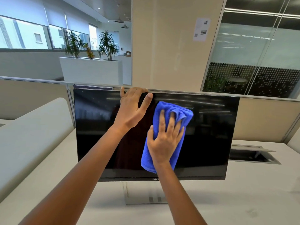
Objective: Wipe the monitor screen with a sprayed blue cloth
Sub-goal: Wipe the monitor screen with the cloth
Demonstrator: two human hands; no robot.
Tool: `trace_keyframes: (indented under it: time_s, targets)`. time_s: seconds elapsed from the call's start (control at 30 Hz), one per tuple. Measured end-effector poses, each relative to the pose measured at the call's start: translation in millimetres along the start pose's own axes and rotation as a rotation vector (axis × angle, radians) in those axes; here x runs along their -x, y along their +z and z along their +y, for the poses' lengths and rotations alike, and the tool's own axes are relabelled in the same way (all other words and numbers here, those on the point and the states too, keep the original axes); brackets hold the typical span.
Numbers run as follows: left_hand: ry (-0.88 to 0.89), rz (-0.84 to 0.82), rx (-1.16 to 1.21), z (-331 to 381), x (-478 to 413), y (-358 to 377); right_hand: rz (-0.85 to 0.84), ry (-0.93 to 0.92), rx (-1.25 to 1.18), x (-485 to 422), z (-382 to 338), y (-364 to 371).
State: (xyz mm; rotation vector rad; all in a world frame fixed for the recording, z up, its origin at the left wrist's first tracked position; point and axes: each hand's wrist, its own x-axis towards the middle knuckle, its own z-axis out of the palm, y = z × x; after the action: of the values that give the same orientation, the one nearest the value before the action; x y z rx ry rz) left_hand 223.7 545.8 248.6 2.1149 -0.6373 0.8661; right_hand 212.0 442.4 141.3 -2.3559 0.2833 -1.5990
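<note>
We see the cloth [164,137], blue and folded into a long pad, lying flat against the screen [211,135] just right of centre, its long axis running from about 7 o'clock up to 1 o'clock. The right hand [164,143] presses on it with fingers [169,124] spread wide; the fingertips are partly tucked into a fold near the pad's upper end, and the thumb hooks the pad's left edge. The left hand [131,109] sits at 11 o'clock from the cloth, apart from it, gripping the top edge of the monitor [162,175]: fingers curl over the top, thumb lies on the front glass. The screen is dark and off, showing reflections of ceiling lights. The monitor is tilted slightly, right side lower. Its stand [138,194] rests on a pale desk [235,200] at 6 o'clock. A cable hatch [250,155] sits open in the desk at 3 o'clock from the cloth. A beige partition [263,120] runs behind the monitor. At 11 o'clock, well beyond, stands a white planter [90,70] with plants. At 12 o'clock a column [165,46] carries a paper notice [201,29].
</note>
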Motion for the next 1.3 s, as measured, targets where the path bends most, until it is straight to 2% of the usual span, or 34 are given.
trace_keyframes:
  time_s: [0.27,0.4,0.57,0.73,1.07,1.2,1.3]
  targets:
    - [0.022,-0.019,-0.035,4,-1,-5,-0.115,-0.265,-0.015,28,-58,15]
    - [0.012,-0.032,-0.045,5,-1,-7,-0.213,-0.473,-0.009,47,-78,19]
    - [0.043,-0.075,-0.041,3,0,-11,-0.223,-0.829,0.036,58,-58,23]
    - [0.083,-0.119,-0.022,-1,1,-16,-0.151,-0.957,-0.017,50,-17,17]
    - [0.083,-0.111,-0.025,-7,2,-13,-0.005,-0.772,0.034,16,81,-8]
    - [0.093,-0.090,-0.018,-8,2,-12,0.038,-0.569,0.068,0,120,-19]
    - [0.105,-0.090,-0.056,-10,4,-11,0.077,-0.298,0.094,-7,152,-28]
